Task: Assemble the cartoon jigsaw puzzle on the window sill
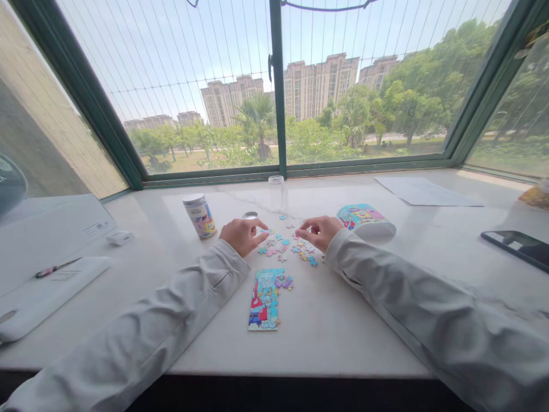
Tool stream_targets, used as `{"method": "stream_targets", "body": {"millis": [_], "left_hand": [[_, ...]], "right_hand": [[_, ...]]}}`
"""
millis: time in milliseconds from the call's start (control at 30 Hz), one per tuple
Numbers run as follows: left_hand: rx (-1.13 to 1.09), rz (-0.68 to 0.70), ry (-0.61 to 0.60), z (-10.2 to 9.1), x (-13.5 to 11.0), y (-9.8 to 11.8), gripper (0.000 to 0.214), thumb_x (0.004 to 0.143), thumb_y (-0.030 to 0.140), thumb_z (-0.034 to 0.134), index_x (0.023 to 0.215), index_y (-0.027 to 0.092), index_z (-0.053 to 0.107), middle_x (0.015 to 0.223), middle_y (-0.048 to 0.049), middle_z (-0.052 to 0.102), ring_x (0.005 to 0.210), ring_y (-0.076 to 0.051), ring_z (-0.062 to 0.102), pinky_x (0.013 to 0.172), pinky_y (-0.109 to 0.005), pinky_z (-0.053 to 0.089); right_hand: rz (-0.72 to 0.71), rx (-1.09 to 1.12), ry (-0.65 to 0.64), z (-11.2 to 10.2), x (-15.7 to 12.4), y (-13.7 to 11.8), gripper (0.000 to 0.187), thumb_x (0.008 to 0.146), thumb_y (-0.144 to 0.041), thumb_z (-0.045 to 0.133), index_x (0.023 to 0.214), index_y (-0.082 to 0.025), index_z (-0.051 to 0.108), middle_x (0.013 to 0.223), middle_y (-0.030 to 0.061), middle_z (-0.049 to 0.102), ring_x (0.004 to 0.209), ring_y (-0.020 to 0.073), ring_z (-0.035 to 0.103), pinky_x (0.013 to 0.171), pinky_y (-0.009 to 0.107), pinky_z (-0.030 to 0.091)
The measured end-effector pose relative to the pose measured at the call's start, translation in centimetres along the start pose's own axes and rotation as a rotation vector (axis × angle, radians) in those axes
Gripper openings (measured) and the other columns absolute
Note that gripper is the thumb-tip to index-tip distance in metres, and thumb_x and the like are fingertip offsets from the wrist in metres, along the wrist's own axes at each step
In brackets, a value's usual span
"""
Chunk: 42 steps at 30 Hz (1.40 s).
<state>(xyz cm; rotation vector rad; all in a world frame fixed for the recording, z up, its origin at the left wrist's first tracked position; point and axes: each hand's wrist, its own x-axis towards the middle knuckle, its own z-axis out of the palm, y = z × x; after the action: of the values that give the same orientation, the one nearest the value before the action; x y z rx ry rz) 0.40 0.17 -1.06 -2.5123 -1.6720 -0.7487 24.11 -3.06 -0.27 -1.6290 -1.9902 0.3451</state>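
A partly joined strip of colourful jigsaw lies flat on the white sill in front of me. Beyond it, several loose puzzle pieces are scattered between my hands. My left hand rests at the left edge of the scatter with its fingers curled and the thumb and forefinger together over a piece. My right hand sits at the right edge, fingers bent and pinched over the pieces. What either pinch holds is too small to make out. Both arms wear white sleeves.
An upright puzzle tin stands left of my left hand, a round lid beside it. A tin on its side lies right. A clear jar, paper sheets, a phone and a white box sit around.
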Motion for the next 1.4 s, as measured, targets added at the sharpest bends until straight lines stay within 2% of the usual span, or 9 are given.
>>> {"method": "stream_targets", "body": {"millis": [100,267,500,667,767,900,967,1067,1400], "left_hand": [[0.010,-0.055,-0.046,0.1,0.1,0.0,0.026,0.077,0.050,0.062,0.094,0.034,0.074,0.066,0.0035,0.061,0.066,-0.014,0.058,0.060,-0.026,0.035],[0.033,-0.061,-0.087,0.4,0.3,-0.4,0.029,0.077,0.051,0.061,0.097,0.034,0.074,0.068,0.0030,0.063,0.068,-0.015,0.059,0.061,-0.027,0.035],[0.111,-0.058,-0.001,-0.2,0.7,-1.3,0.029,0.079,0.052,0.060,0.096,0.034,0.074,0.070,0.0027,0.066,0.068,-0.016,0.059,0.062,-0.028,0.037],[0.148,-0.016,-0.007,-0.6,0.8,-1.7,0.027,0.082,0.046,0.057,0.098,0.033,0.074,0.069,0.0018,0.066,0.068,-0.017,0.060,0.064,-0.028,0.040],[0.143,0.024,-0.061,-0.7,0.5,-1.2,0.028,0.085,0.043,0.054,0.104,0.035,0.072,0.073,0.0020,0.068,0.071,-0.016,0.061,0.066,-0.028,0.042],[0.163,0.146,-0.250,-0.7,0.2,-0.4,0.035,0.091,0.037,0.045,0.120,0.040,0.065,0.080,0.0011,0.070,0.071,-0.016,0.062,0.069,-0.028,0.043],[0.182,0.164,-0.303,-0.6,0.1,-0.1,0.038,0.092,0.034,0.042,0.122,0.041,0.063,0.083,0.0002,0.071,0.071,-0.016,0.062,0.070,-0.028,0.043],[0.208,0.150,-0.318,-0.3,0.1,-0.1,0.040,0.090,0.030,0.043,0.121,0.043,0.063,0.084,0.0002,0.071,0.072,-0.016,0.062,0.068,-0.028,0.043],[0.233,0.204,-0.315,-0.1,-0.1,0.1,0.041,0.092,0.032,0.039,0.126,0.043,0.060,0.083,-0.0007,0.070,0.075,-0.016,0.063,0.068,-0.027,0.043]], "right_hand": [[-0.002,-0.006,0.015,-0.1,-0.1,-0.2,0.026,0.079,-0.043,0.062,0.085,-0.022,0.076,0.054,-0.0039,0.050,0.054,0.0107,0.045,0.059,0.026,0.034],[0.000,-0.022,0.005,-0.2,-0.1,-0.1,0.026,0.079,-0.044,0.062,0.085,-0.022,0.076,0.054,-0.0038,0.051,0.054,0.0107,0.046,0.057,0.026,0.034],[-0.011,-0.137,0.036,-0.1,0.3,1.0,0.028,0.079,-0.049,0.059,0.084,-0.027,0.075,0.061,-0.0024,0.059,0.059,0.0128,0.051,0.058,0.027,0.034],[0.018,-0.274,0.033,-0.4,0.3,1.1,0.025,0.080,-0.049,0.057,0.086,-0.031,0.073,0.067,-0.0023,0.064,0.066,0.0151,0.055,0.058,0.029,0.032],[0.051,-0.303,0.025,-0.5,0.2,0.8,0.025,0.080,-0.050,0.056,0.086,-0.032,0.073,0.070,-0.0023,0.066,0.070,0.0162,0.056,0.058,0.029,0.031],[0.052,-0.326,0.013,-0.5,0.1,0.7,0.025,0.080,-0.050,0.056,0.087,-0.033,0.073,0.071,-0.0020,0.066,0.071,0.0166,0.057,0.058,0.030,0.031],[0.041,-0.330,0.003,-0.5,0.1,0.8,0.025,0.080,-0.050,0.056,0.087,-0.032,0.073,0.071,-0.0017,0.066,0.070,0.0166,0.057,0.058,0.030,0.031],[0.024,-0.328,-0.003,-0.4,0.2,1.0,0.025,0.080,-0.048,0.056,0.087,-0.032,0.073,0.070,-0.0017,0.066,0.068,0.0161,0.056,0.058,0.030,0.032],[-0.001,-0.319,0.007,-0.2,0.3,1.2,0.026,0.080,-0.049,0.055,0.087,-0.031,0.073,0.069,-0.0016,0.066,0.064,0.0152,0.056,0.059,0.029,0.033]]}}
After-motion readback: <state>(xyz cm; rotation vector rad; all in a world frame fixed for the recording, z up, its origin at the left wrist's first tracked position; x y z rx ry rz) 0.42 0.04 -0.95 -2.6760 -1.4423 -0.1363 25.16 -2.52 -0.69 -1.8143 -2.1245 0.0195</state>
